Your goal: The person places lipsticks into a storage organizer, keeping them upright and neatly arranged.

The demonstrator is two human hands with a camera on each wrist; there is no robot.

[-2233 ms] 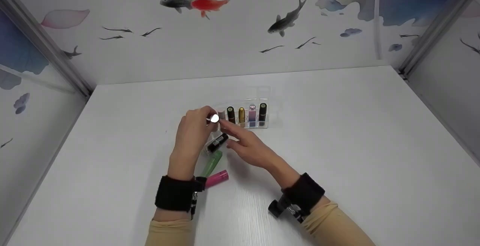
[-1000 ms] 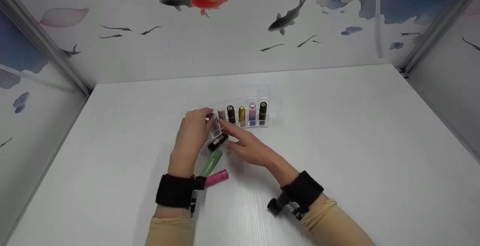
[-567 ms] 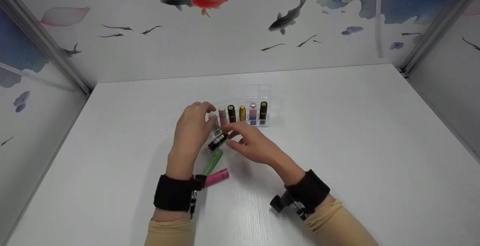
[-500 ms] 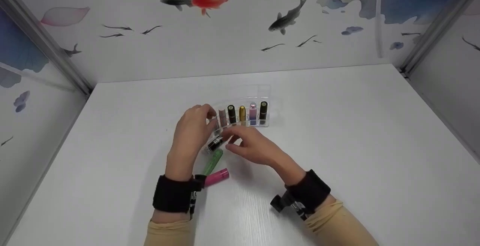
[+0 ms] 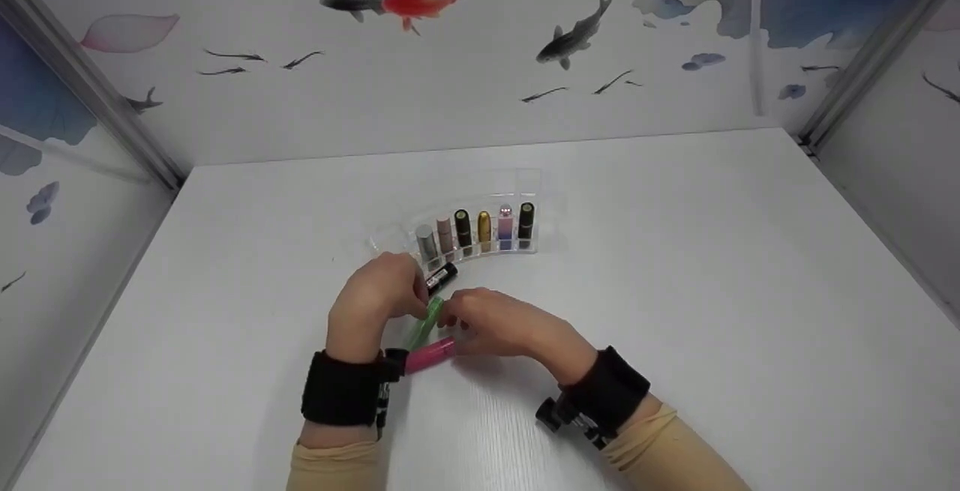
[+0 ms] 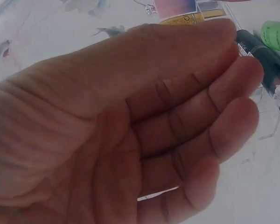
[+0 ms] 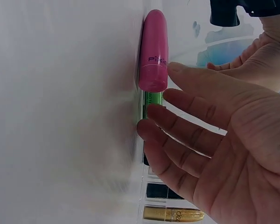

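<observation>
My left hand (image 5: 386, 285) hovers beside a black lipstick (image 5: 442, 277) and the upper end of a green tube (image 5: 426, 326). Its fingers are loosely bent, and nothing shows between thumb and fingers in the left wrist view. Across from it is my right hand (image 5: 506, 322), fingers loosely curved, close by the green tube and a pink tube (image 5: 431, 356). In the right wrist view the thumb tip overlaps the side of the pink tube (image 7: 154, 56), and the palm holds nothing. A silver-capped lipstick (image 5: 427, 240) stands at the left of the row in a clear organizer (image 5: 491, 253).
Along the organizer stand a pale pink lipstick (image 5: 445, 230), a black one (image 5: 463, 229), a gold one (image 5: 484, 229), a pink-blue bottle (image 5: 505, 225) and another black lipstick (image 5: 526, 223). White panels with painted fish enclose the white table (image 5: 675, 288).
The left hand has let go of the silver-capped lipstick, which now stands in the organizer. Both hands have moved toward the front, to the loose tubes.
</observation>
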